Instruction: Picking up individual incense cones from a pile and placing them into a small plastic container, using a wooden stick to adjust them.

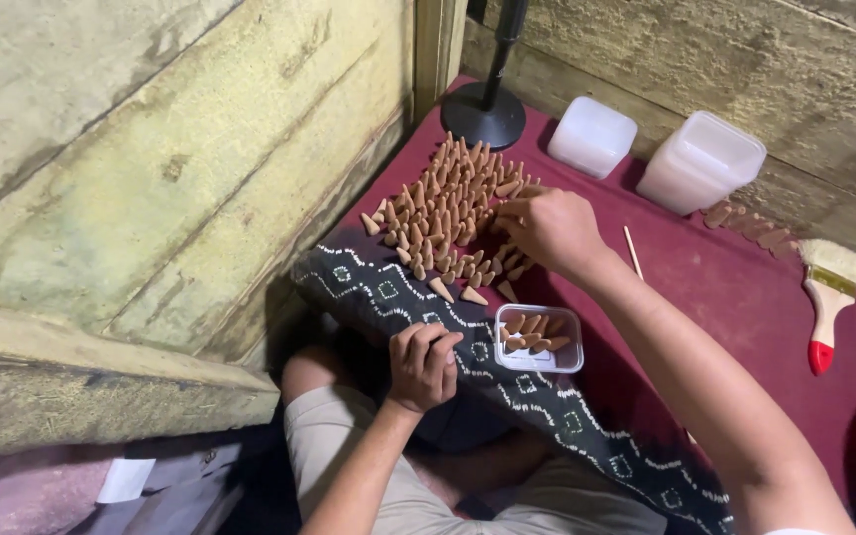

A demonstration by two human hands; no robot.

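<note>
- Broadly, I see the maroon surface [745, 307] filling the right half of the view, hemmed in by rough wooden walls on the left and at the back.
- A dark patterned cloth [547, 401] hangs over the near edge of the surface, above my bent knees.
- Two translucent white tubs stand at the far side, the smaller tub [592, 136] just left of the larger tub [700, 160].
- A black round stand base [483, 114] sits in the far corner with its pole rising out of view.
- The field of brown cones [445, 213] stands upright in close rows near the left wall, with a few cones lying on their sides at the near edge.
- A paintbrush with a red-tipped handle [826, 297] lies at the right, well apart from the cones.
- My right hand [547, 230] reaches to the right edge of the cone field, fingers pinched at a cone; whether it has hold of one I cannot tell.
- My left hand [424, 365] rests on the cloth, its grip curled nearly closed; what is inside it I cannot tell.
- A small clear tray [539, 339] with a few cones lying in it sits just right of my left hand.
- A thin stick [633, 252] lies beside my right wrist.
</note>
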